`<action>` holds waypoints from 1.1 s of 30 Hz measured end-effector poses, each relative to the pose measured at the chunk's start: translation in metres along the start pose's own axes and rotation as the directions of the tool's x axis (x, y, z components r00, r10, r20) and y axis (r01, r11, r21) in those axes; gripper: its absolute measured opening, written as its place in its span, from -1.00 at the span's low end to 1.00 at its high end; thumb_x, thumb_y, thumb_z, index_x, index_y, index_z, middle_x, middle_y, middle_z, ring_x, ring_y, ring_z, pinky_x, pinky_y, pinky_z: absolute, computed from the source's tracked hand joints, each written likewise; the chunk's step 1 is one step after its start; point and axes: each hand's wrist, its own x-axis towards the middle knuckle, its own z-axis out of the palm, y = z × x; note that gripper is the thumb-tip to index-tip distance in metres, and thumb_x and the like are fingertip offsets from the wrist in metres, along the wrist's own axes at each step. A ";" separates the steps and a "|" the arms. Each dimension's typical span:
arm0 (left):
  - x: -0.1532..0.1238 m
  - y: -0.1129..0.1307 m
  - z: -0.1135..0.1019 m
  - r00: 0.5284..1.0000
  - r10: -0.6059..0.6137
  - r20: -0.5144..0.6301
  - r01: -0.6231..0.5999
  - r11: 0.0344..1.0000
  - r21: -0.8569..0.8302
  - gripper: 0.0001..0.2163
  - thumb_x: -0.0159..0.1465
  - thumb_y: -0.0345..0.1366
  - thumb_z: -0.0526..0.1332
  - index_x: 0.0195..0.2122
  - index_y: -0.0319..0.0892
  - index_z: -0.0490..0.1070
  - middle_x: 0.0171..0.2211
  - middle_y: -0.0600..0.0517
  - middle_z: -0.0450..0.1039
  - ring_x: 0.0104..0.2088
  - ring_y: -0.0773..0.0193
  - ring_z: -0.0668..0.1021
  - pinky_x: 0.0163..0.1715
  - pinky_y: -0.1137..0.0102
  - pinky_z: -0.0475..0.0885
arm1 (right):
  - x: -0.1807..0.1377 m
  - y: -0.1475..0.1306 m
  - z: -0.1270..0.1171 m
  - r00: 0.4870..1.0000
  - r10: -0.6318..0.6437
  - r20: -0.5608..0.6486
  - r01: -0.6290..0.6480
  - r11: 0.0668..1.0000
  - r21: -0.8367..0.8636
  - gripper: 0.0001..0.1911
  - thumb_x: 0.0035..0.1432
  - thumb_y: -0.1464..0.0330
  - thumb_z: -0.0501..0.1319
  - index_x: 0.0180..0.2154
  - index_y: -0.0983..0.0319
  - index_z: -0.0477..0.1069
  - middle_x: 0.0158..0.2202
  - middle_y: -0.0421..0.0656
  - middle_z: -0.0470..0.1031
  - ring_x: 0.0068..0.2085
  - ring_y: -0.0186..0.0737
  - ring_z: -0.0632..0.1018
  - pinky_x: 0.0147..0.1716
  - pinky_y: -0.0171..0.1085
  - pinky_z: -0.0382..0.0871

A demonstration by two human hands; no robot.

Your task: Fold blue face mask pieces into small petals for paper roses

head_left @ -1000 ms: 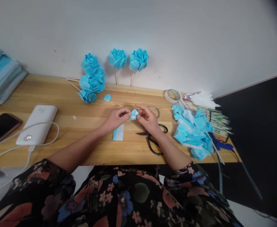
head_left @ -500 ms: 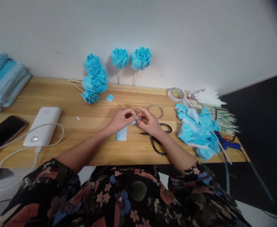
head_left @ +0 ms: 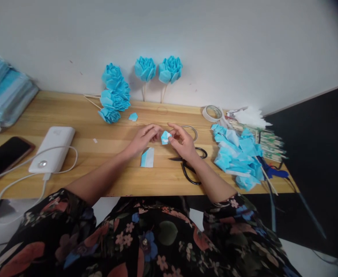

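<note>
Between my hands is a small folded piece of light blue and white mask fabric (head_left: 165,137), with a pointed, petal-like outline. My right hand (head_left: 184,142) pinches its right edge between thumb and finger. My left hand (head_left: 147,137) is closed beside its left edge, fingers curled together; whether they grip anything is hidden. Just below the left hand lies a flat blue and white strip of fabric (head_left: 147,157). Black-handled scissors (head_left: 189,173) lie partly under my right wrist. Another small blue folded petal (head_left: 133,117) rests farther back on the wooden table (head_left: 111,181).
Several blue fabric flowers on sticks (head_left: 115,96) lie at the back left; two more flowers (head_left: 170,70) lean on the wall. Crumpled blue fabric (head_left: 238,157), a tape roll (head_left: 213,114) and a blue glue gun (head_left: 277,173) are right. A power bank (head_left: 53,148) and phone (head_left: 7,159) are left.
My hands have drawn slightly apart, and the left fingers have curled back from their pinch. The folded fabric piece now shows its face in the right hand. The view has shifted slightly.
</note>
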 end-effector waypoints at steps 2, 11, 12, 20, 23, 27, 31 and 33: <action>0.001 -0.002 -0.001 1.000 -0.009 0.020 0.009 1.000 0.017 -0.62 0.28 0.06 0.18 -0.24 -0.22 0.47 -0.45 0.07 0.40 -0.43 0.33 0.41 -0.39 0.42 0.32 | 0.001 0.003 0.000 0.999 -0.004 -0.033 0.004 1.000 0.001 -0.52 0.24 0.18 0.21 0.17 0.10 0.38 -0.25 -0.16 0.47 -0.24 -0.18 0.51 -0.17 -0.14 0.48; 0.001 -0.011 0.000 0.998 -0.006 0.058 0.003 0.999 0.045 -0.78 0.17 -0.16 0.34 -0.34 -0.24 0.48 -0.39 0.06 0.47 -0.36 0.33 0.45 -0.26 0.40 0.32 | 0.004 0.014 0.000 0.998 -0.047 -0.045 0.048 0.999 0.021 -0.54 0.24 0.13 0.24 0.15 0.05 0.41 -0.25 -0.18 0.50 -0.26 -0.18 0.53 -0.19 -0.16 0.49; 0.001 -0.011 0.000 0.999 -0.011 0.050 0.008 0.998 0.061 -0.80 0.17 -0.19 0.33 -0.37 -0.24 0.47 -0.42 0.08 0.45 -0.39 0.35 0.43 -0.28 0.41 0.30 | 0.004 0.014 0.000 0.998 -0.044 -0.038 0.045 0.999 0.031 -0.54 0.25 0.12 0.24 0.15 0.05 0.41 -0.26 -0.18 0.51 -0.28 -0.19 0.52 -0.19 -0.16 0.49; 0.004 -0.009 -0.003 1.000 0.004 -0.027 -0.001 0.994 0.112 -0.84 0.15 -0.23 0.28 -0.42 -0.23 0.42 -0.49 0.12 0.38 -0.45 0.39 0.36 -0.35 0.43 0.24 | 0.005 0.011 -0.003 0.999 0.034 0.006 -0.035 0.993 0.116 -0.52 0.31 0.05 0.18 0.19 0.04 0.40 -0.32 -0.21 0.50 -0.30 -0.20 0.51 -0.22 -0.17 0.48; 0.003 -0.008 -0.003 0.999 0.028 -0.032 -0.023 0.989 0.146 -0.82 0.15 -0.19 0.27 -0.42 -0.23 0.43 -0.48 0.11 0.39 -0.45 0.39 0.36 -0.36 0.43 0.26 | 0.006 0.012 0.000 0.999 0.011 0.032 -0.016 0.989 0.147 -0.46 0.21 0.11 0.27 0.19 0.09 0.39 -0.34 -0.22 0.48 -0.32 -0.24 0.48 -0.25 -0.21 0.44; 0.001 -0.006 -0.004 0.998 0.047 -0.029 -0.041 0.982 0.182 -0.69 0.22 -0.03 0.20 -0.43 -0.21 0.42 -0.50 0.09 0.36 -0.45 0.36 0.36 -0.37 0.42 0.26 | 0.006 0.014 0.004 1.000 0.020 -0.011 -0.018 0.989 0.148 -0.48 0.17 0.19 0.28 0.16 0.12 0.41 -0.35 -0.24 0.46 -0.36 -0.28 0.45 -0.29 -0.25 0.39; 0.001 -0.004 -0.003 0.999 0.035 -0.008 -0.034 0.987 0.159 -0.59 0.28 0.07 0.11 -0.44 -0.19 0.40 -0.50 0.07 0.36 -0.44 0.33 0.37 -0.38 0.40 0.28 | 0.006 0.013 0.004 0.998 0.046 -0.038 -0.039 0.984 0.176 -0.52 0.17 0.24 0.27 0.14 0.09 0.41 -0.33 -0.24 0.47 -0.36 -0.27 0.46 -0.29 -0.23 0.38; 0.001 -0.004 -0.002 1.000 0.017 0.004 -0.018 0.987 0.160 -0.65 0.23 0.03 0.18 -0.43 -0.20 0.41 -0.49 0.08 0.37 -0.43 0.34 0.37 -0.37 0.41 0.27 | 0.005 0.011 0.004 0.998 0.046 -0.045 -0.037 0.983 0.181 -0.54 0.17 0.24 0.27 0.12 0.09 0.42 -0.34 -0.24 0.47 -0.36 -0.27 0.46 -0.28 -0.22 0.38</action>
